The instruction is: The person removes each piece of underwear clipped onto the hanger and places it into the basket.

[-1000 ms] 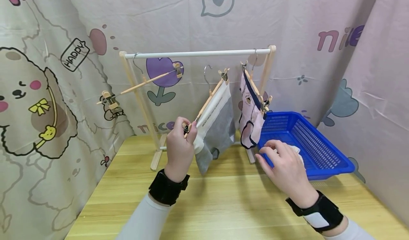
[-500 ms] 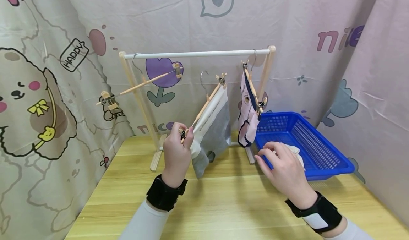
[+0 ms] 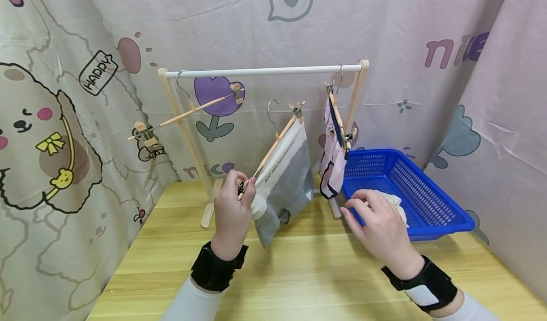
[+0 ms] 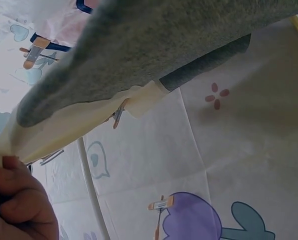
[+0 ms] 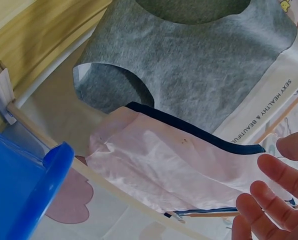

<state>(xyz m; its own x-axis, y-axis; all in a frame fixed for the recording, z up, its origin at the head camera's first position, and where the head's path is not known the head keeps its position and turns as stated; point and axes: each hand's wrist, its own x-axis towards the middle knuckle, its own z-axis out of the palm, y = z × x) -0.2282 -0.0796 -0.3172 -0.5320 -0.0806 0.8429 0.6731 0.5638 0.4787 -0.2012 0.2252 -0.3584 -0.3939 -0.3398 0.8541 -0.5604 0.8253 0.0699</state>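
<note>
My left hand (image 3: 239, 195) pinches the lower clip end of a wooden hanger (image 3: 273, 143). The hanger is off the white rail (image 3: 260, 71) and carries grey briefs with a cream waistband (image 3: 286, 178). In the left wrist view those grey briefs (image 4: 154, 50) fill the top, with my left hand's fingers (image 4: 19, 200) at the bottom left. My right hand (image 3: 363, 209) hovers with relaxed fingers at the near left rim of the blue basket (image 3: 427, 202), in front of a white cloth (image 3: 395, 201). Pink briefs (image 3: 333, 164) hang clipped at the rail's right end; the right wrist view shows these pink briefs (image 5: 174, 170) too.
An empty wooden clip hanger (image 3: 188, 114) hangs tilted at the left end of the rail. The rack's wooden feet (image 3: 209, 212) stand on the yellow table (image 3: 299, 273). Printed curtains close off the back and both sides.
The hanger with the grey briefs has shifted slightly left and lower in my left hand. The pink briefs have swung a little. My right hand has barely moved.
</note>
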